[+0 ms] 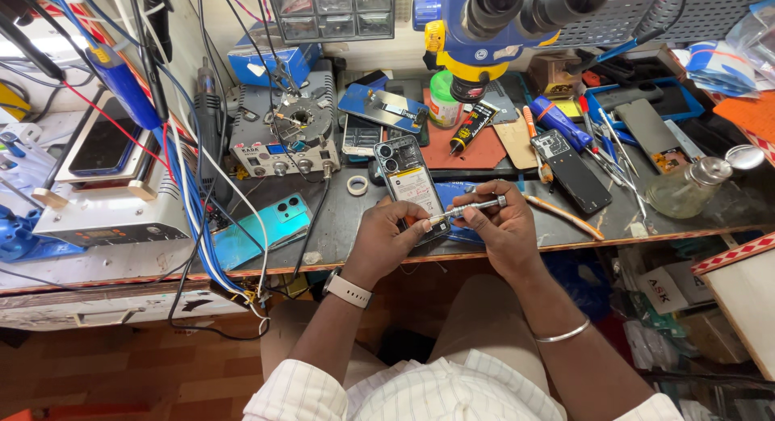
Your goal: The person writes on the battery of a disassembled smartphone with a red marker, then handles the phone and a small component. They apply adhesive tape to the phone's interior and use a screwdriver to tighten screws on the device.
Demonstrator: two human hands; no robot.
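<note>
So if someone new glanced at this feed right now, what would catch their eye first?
Probably the left hand and right hand at the bench's front edge, holding a slim silver screwdriver over an opened smartphone with its back cover off. Next, the blue-and-yellow stereo microscope hanging above them, and the shiny turquoise phone back panel lying to the left.

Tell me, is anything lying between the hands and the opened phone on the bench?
Nothing visible does. The left hand rests against the opened phone, and the right hand holds a metal screwdriver whose tip reaches the phone's lower edge.
</note>
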